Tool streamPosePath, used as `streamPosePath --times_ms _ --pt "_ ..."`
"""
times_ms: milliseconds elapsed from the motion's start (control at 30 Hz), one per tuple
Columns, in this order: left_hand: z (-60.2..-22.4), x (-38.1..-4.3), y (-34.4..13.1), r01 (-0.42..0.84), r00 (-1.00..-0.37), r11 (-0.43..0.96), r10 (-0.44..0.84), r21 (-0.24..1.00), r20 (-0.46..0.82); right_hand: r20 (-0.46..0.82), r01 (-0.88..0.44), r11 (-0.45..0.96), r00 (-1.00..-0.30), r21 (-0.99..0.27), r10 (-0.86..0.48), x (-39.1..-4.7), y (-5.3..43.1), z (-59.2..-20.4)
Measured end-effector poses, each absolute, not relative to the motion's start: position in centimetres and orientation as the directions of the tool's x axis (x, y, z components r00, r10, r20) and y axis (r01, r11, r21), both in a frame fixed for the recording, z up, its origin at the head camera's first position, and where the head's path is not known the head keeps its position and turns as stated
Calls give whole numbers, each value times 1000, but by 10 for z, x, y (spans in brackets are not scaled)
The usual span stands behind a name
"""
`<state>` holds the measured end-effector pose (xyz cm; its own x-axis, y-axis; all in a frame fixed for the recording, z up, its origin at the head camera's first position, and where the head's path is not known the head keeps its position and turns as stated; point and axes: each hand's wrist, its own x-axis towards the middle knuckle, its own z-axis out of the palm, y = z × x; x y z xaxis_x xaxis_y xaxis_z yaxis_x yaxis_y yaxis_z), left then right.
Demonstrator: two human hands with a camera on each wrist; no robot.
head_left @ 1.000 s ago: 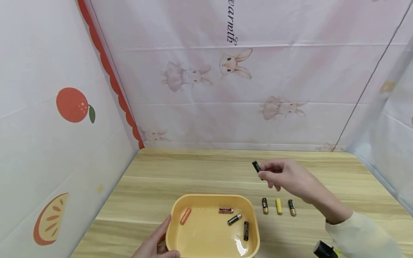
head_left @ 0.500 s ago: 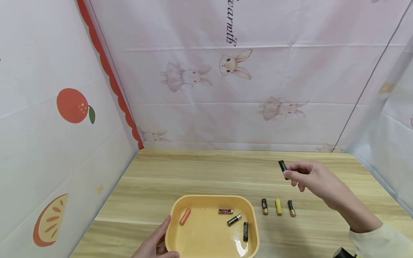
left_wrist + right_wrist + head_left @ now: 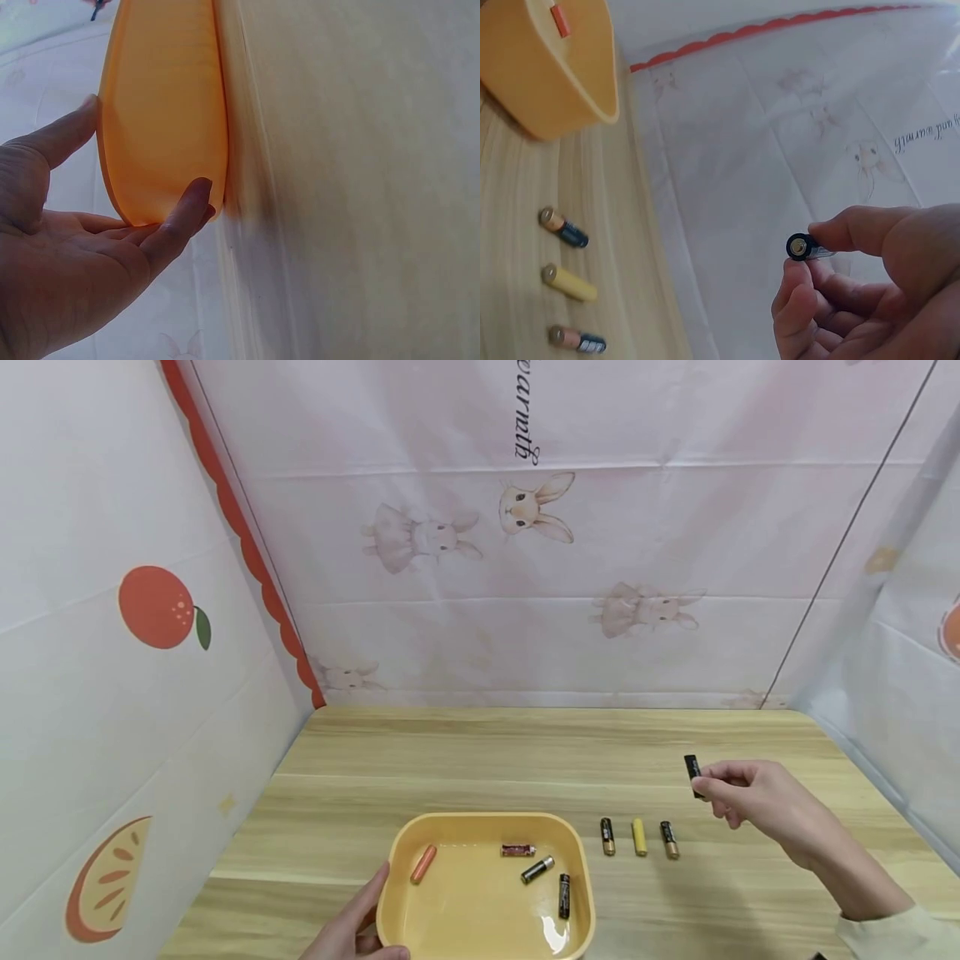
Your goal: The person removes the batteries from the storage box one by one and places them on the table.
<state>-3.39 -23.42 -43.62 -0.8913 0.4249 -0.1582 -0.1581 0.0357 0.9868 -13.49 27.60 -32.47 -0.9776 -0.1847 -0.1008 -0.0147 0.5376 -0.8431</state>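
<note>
While pinching a black battery (image 3: 693, 777) between the thumb and fingertips of the right hand (image 3: 757, 797), grips a yellow tray (image 3: 487, 817) by its left side with the left hand (image 3: 348, 922), pressing on the rim and outer wall. Holds the battery in the air over the wooden table (image 3: 450, 760), leaning slightly from upright in the head view, and turns its round metal end toward the right wrist camera. Below it, to the tray's right, has a spaced row: a black-and-copper battery (image 3: 607, 837), a yellow battery (image 3: 639, 837) and a second copper-ended battery (image 3: 670, 841), none touching. Inside the tray, has an orange cell (image 3: 423, 865) slanted near the left wall; farther right, a dark red cell (image 3: 517, 851) lying crosswise, a silver-ended cell (image 3: 537, 869) on a slant, and a black cell (image 3: 564, 896) near the right wall. Faces a back cloth (image 3: 540, 652) printed with rabbits, and wears a pale sleeve (image 3: 907, 935) on the right arm.
</note>
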Motion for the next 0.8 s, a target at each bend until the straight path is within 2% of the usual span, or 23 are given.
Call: streamPosePath --times_ms 267,800 --pt "-435 -34 -235 -199 -888 31 418 979 -194 -179 80 546 -975 -834 -131 -137 295 -349" --pt "-438 -34 -234 -186 -892 31 415 982 -182 -226 119 533 -964 -838 -140 -142 307 -395"
